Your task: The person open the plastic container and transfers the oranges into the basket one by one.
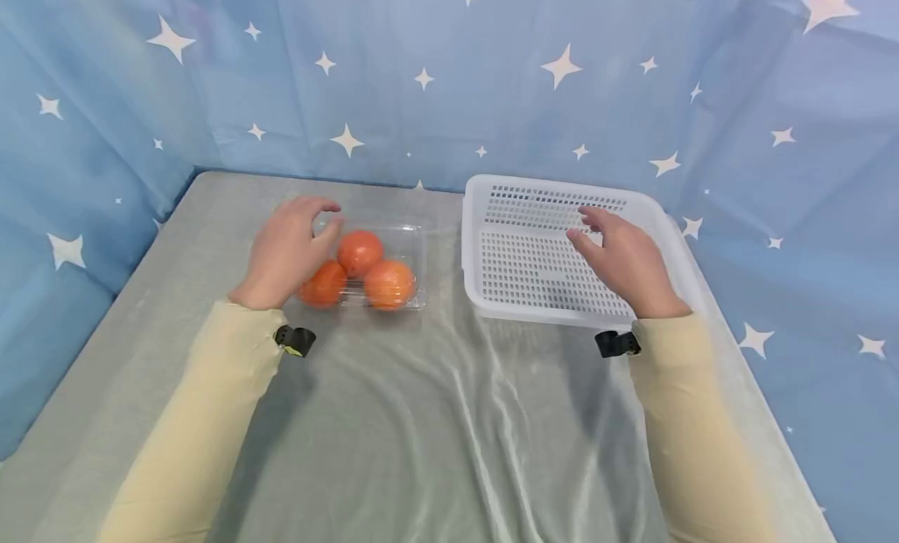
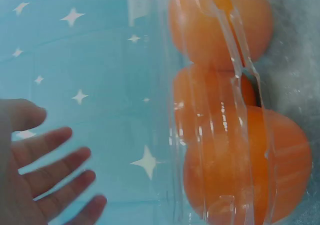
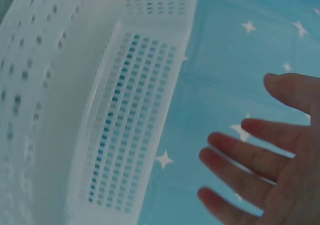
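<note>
Three oranges (image 1: 389, 285) sit in a clear plastic container (image 1: 414, 250) on the left half of the table. My left hand (image 1: 291, 250) hovers over the container's left side, fingers relaxed and holding nothing. In the left wrist view its fingers are spread apart, with the oranges (image 2: 247, 170) behind the clear plastic at right. A white perforated basket (image 1: 472, 293) stands to the right of the container, nothing in it. Above the basket's right part is my right hand (image 1: 628, 262), its fingers loosely extended. The right wrist view shows the fingers apart beside the basket wall (image 3: 135, 120).
A grey cloth with folds covers the table (image 1: 393, 449). Blue curtains (image 1: 449, 83) with white stars hang close behind the table and along both sides. A dark strap (image 1: 295, 340) is around each wrist.
</note>
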A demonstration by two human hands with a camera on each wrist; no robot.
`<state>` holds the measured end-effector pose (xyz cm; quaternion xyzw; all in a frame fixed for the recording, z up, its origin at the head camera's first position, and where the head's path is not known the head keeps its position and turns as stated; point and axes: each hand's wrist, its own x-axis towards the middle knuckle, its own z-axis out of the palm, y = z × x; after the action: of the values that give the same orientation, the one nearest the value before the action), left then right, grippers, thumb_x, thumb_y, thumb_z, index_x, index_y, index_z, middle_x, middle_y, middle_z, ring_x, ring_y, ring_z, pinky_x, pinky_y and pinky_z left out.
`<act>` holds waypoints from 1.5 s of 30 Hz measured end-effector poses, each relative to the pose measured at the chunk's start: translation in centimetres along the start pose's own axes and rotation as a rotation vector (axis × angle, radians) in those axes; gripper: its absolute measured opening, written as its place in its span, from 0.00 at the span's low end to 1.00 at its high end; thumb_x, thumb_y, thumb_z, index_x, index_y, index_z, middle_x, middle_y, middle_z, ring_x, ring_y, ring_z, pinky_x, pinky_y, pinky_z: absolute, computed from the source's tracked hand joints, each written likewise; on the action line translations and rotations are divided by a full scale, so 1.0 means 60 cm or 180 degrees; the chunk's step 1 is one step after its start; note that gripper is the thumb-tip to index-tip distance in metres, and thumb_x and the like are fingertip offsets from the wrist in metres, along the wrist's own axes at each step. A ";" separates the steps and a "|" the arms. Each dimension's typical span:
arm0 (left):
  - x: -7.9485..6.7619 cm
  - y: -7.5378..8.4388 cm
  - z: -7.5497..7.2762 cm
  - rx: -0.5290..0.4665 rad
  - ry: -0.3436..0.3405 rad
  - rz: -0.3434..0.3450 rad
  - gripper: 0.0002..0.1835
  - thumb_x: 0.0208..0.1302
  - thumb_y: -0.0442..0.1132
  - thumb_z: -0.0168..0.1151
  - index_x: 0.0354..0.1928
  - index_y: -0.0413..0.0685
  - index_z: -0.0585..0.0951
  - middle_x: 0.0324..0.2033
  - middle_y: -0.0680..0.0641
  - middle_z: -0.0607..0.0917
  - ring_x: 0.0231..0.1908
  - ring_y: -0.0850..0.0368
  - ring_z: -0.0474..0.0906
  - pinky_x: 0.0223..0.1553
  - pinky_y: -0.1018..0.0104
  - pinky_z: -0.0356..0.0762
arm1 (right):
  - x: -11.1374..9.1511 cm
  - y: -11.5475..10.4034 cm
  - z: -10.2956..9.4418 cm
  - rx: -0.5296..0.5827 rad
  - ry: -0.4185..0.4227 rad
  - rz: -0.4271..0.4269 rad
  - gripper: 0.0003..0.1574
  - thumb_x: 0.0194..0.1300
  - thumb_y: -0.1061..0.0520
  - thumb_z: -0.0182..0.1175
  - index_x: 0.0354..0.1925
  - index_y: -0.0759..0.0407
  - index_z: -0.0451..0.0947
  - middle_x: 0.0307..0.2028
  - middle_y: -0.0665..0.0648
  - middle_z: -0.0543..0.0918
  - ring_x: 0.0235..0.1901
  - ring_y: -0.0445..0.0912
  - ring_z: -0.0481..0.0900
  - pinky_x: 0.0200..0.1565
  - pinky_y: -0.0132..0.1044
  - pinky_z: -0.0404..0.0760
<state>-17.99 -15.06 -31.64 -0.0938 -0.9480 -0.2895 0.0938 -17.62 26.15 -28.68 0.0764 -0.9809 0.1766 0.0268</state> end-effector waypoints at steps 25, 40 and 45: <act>-0.079 -0.055 0.033 -0.2516 0.1123 -0.1091 0.16 0.65 0.43 0.49 0.54 0.56 0.74 0.56 0.55 0.71 0.57 0.62 0.62 0.58 0.64 0.58 | -0.045 -0.163 0.072 0.2959 0.1005 -0.0667 0.17 0.66 0.59 0.49 0.51 0.62 0.73 0.38 0.65 0.80 0.38 0.52 0.78 0.44 0.43 0.75; -0.113 -0.088 0.092 -0.4086 0.1016 -0.0961 0.24 0.62 0.35 0.54 0.61 0.46 0.66 0.61 0.47 0.63 0.62 0.56 0.55 0.58 0.65 0.58 | -0.071 -0.249 0.121 0.3350 0.0530 -0.0918 0.17 0.63 0.66 0.51 0.50 0.70 0.71 0.43 0.66 0.78 0.43 0.49 0.77 0.45 0.41 0.76; -0.103 -0.086 0.100 -0.4506 0.0992 -0.0794 0.26 0.60 0.32 0.55 0.62 0.45 0.65 0.63 0.47 0.61 0.62 0.57 0.54 0.53 0.68 0.63 | -0.064 -0.261 0.129 0.3180 0.0448 -0.0850 0.17 0.63 0.64 0.51 0.50 0.69 0.72 0.49 0.62 0.76 0.49 0.46 0.74 0.51 0.39 0.71</act>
<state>-13.97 -16.61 -40.71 0.0189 -0.5134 -0.8507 0.1108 -11.51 9.50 -30.88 0.1923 -0.7546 0.6229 0.0753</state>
